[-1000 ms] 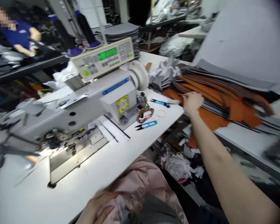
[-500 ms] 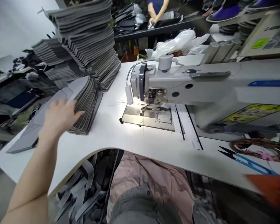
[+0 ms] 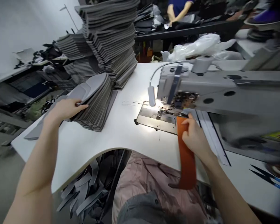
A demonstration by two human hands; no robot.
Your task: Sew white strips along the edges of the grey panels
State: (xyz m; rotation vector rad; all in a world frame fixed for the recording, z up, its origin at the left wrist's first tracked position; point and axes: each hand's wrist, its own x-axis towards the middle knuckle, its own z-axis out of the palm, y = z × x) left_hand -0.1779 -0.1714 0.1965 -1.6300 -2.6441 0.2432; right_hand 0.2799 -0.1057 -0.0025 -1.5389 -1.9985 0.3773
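Note:
My left hand (image 3: 66, 109) reaches to a fanned pile of grey padded panels (image 3: 97, 107), thumb at their near edge and fingers closed over the upper panel. In my right hand (image 3: 197, 137) is the upper end of an orange strip (image 3: 187, 161), pinched between thumb and fingers. The strip hangs down over the table's front edge, its lower end above my lap. Its top end lies by the metal needle plate (image 3: 151, 120) of a sewing machine (image 3: 245, 91), under the lit head.
A tall stack of grey panels (image 3: 116, 46) stands behind the pile. Blue-handled snips (image 3: 270, 179) lie at right. White plastic bags (image 3: 198, 46) sit behind the machine. Grey offcuts (image 3: 84, 189) fill the space below the table's curved edge (image 3: 107, 150). Another person's hands (image 3: 171, 23) work beyond.
My right hand has come into view and brought the orange strip from the lower right to the needle plate. My left hand has closed on the grey panel. The view has swung left.

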